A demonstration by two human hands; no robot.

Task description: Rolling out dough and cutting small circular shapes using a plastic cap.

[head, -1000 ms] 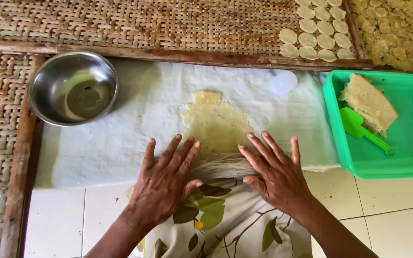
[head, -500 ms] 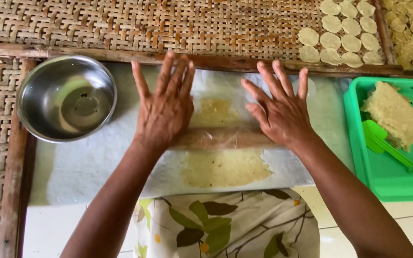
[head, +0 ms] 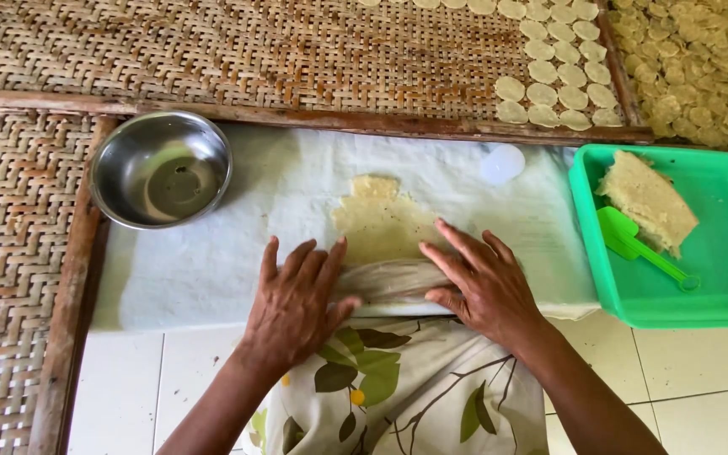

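A thin sheet of pale yellow dough (head: 383, 221) lies on a white cloth (head: 238, 244) spread over the floor. A rolling pin (head: 391, 281), wrapped in plastic, lies across the near edge of the dough. My left hand (head: 297, 303) presses flat on the pin's left end with fingers spread. My right hand (head: 480, 286) presses flat on its right end. Both palms rest on top of the pin and do not wrap around it.
A steel bowl (head: 162, 168) stands at the cloth's far left. A green tub (head: 718, 286) on the right holds a dough block (head: 646, 200) and a green scraper (head: 638, 244). Woven trays (head: 280, 50) behind carry several round dough discs (head: 549, 76). A small white lid (head: 502, 163) lies nearby.
Both hands have drawn the rolling pin back toward me, from the middle of the dough to its near edge. The dough beyond the pin is uncovered again.
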